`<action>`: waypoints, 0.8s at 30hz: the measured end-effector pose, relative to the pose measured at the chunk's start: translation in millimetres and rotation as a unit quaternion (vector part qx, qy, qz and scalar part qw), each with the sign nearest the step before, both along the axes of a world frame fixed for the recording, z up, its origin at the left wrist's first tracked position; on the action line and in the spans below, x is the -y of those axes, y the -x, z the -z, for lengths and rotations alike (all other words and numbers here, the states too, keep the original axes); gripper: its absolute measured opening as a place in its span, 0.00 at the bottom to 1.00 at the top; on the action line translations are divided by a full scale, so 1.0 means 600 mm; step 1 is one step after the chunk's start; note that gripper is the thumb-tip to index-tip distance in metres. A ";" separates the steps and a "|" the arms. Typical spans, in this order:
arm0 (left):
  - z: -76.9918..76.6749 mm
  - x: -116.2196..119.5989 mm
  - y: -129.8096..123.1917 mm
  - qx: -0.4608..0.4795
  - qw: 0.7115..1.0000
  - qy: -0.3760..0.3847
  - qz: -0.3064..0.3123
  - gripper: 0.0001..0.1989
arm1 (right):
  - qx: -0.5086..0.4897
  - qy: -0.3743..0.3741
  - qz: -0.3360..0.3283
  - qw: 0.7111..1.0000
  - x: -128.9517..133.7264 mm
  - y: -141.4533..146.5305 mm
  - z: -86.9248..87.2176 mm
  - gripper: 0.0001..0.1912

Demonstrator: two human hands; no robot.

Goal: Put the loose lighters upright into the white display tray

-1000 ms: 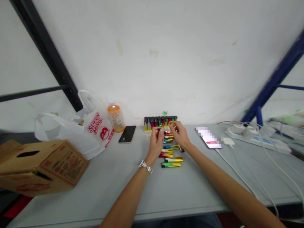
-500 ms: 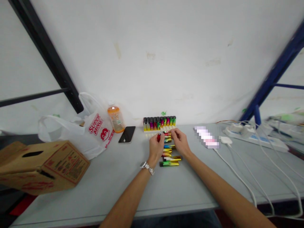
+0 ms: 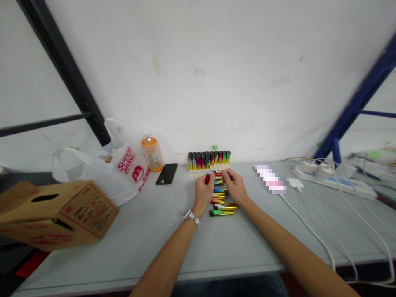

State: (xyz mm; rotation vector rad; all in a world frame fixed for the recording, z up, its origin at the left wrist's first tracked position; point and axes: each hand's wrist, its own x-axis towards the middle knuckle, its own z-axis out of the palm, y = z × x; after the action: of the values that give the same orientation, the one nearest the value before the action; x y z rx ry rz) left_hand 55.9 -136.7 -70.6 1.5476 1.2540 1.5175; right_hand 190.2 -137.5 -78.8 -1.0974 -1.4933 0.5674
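Observation:
Loose lighters (image 3: 223, 213) with shiny coloured bodies lie in a column on the grey table, between my two hands. Closed round a red lighter (image 3: 207, 178), my left hand (image 3: 203, 193) rests left of the column, a metal-banded watch on its wrist. My right hand (image 3: 236, 186) is opposite, thumb and fingers pinched at the upper end of the column; what they hold is too small to tell. Just beyond both hands stands a pale tray (image 3: 220, 167) with rows of upright lighters (image 3: 203, 160), their black tops up. Several front places of the tray, on the right, show bare.
Left are a cardboard box (image 3: 88, 212), a white plastic bag (image 3: 123, 181), an orange drink bottle (image 3: 152, 154) and a dark phone (image 3: 167, 174). On the right lie a blurred-out phone (image 3: 269, 180), a white charger (image 3: 295, 183), cables and a power strip (image 3: 334, 178). A wall stands behind.
The view has shifted slightly. My right hand's fingers have drawn a little down and toward the left hand. My left hand keeps its grip on the red lighter.

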 end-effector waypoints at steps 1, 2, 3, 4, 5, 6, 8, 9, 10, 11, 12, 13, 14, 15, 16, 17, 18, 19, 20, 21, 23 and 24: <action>0.002 -0.002 0.000 -0.007 1.000 0.001 -0.007 0.21 | -0.001 0.001 -0.001 1.000 0.000 0.001 0.000 0.19; 0.003 -0.004 0.000 -0.014 1.000 0.002 -0.012 0.20 | -0.002 0.002 -0.002 1.000 0.001 0.001 0.000 0.19; 0.004 -0.006 0.000 -0.021 1.000 0.004 -0.016 0.19 | -0.002 0.002 -0.003 1.000 0.001 0.002 0.000 0.19; 0.005 -0.008 0.000 -0.027 0.999 0.005 -0.019 0.17 | -0.002 0.002 -0.002 1.000 0.001 0.002 0.000 0.19; 0.006 -0.009 0.000 -0.031 0.999 0.006 -0.019 0.17 | -0.002 0.002 -0.001 1.000 0.001 0.003 0.000 0.19; 0.006 -0.009 0.000 -0.031 0.999 0.006 -0.016 0.16 | -0.002 0.002 0.000 1.000 0.002 0.003 -0.001 0.19; 0.006 -0.007 0.002 -0.032 0.999 0.005 -0.004 0.18 | -0.005 -0.002 -0.005 1.000 0.004 0.004 -0.003 0.19; 0.006 -0.005 0.003 -0.036 0.999 0.003 0.005 0.19 | -0.010 -0.005 -0.012 1.000 0.005 0.005 -0.004 0.18; 0.007 -0.003 0.004 -0.043 0.999 -0.002 0.018 0.20 | -0.017 -0.009 -0.021 1.000 0.007 0.007 -0.005 0.17; 0.007 -0.001 0.006 -0.051 0.998 -0.008 0.031 0.22 | -0.021 -0.012 -0.029 0.999 0.008 0.008 -0.005 0.15; 0.008 0.001 0.008 -0.059 0.997 -0.014 0.045 0.23 | -0.021 -0.015 -0.035 0.999 0.009 0.010 -0.005 0.15; 0.010 0.003 0.009 -0.068 0.996 -0.019 0.058 0.24 | -0.016 -0.020 -0.038 0.999 0.010 0.013 -0.005 0.15; 0.012 0.005 0.010 -0.074 0.995 -0.022 0.069 0.25 | -0.008 -0.025 -0.039 0.999 0.010 0.015 -0.004 0.15; 0.015 0.005 0.011 -0.080 0.994 -0.022 0.077 0.26 | 0.001 -0.031 -0.039 0.999 0.010 0.017 -0.003 0.14; 0.018 0.006 0.011 -0.086 0.993 -0.019 0.082 0.26 | 0.006 -0.034 -0.041 0.999 0.009 0.019 -0.001 0.14; 0.020 0.005 0.010 -0.091 0.992 -0.014 0.085 0.26 | 0.002 -0.032 -0.049 0.998 0.008 0.021 0.000 0.13; 0.022 0.004 0.010 -0.093 0.992 -0.007 0.088 0.25 | -0.012 -0.023 -0.062 0.998 0.007 0.022 0.001 0.13; 0.023 0.002 0.009 -0.091 0.992 -0.001 0.089 0.25 | -0.032 -0.010 -0.076 0.997 0.005 0.022 0.002 0.14; 0.024 -0.002 0.010 -0.087 0.992 0.002 0.086 0.25 | -0.056 0.001 -0.087 0.995 0.002 0.021 0.002 0.14; 0.023 -0.006 0.011 -0.086 0.993 -0.001 0.079 0.23 | -0.079 0.006 -0.089 0.993 -0.001 0.019 0.002 0.14; 0.020 -0.016 0.019 -0.103 0.993 -0.027 0.050 0.17 | -0.112 -0.006 -0.059 0.992 -0.010 0.012 -0.001 0.15; 0.019 -0.021 0.025 -0.127 0.990 -0.046 0.036 0.13 | -0.118 -0.020 -0.028 0.992 -0.016 0.006 -0.004 0.15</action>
State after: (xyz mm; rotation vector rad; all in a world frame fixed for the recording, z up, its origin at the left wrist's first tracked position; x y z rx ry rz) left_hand 40.9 -124.2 -81.8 1.8746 1.2642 1.3814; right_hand 186.8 -128.0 -76.6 -0.9258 -1.3262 0.6799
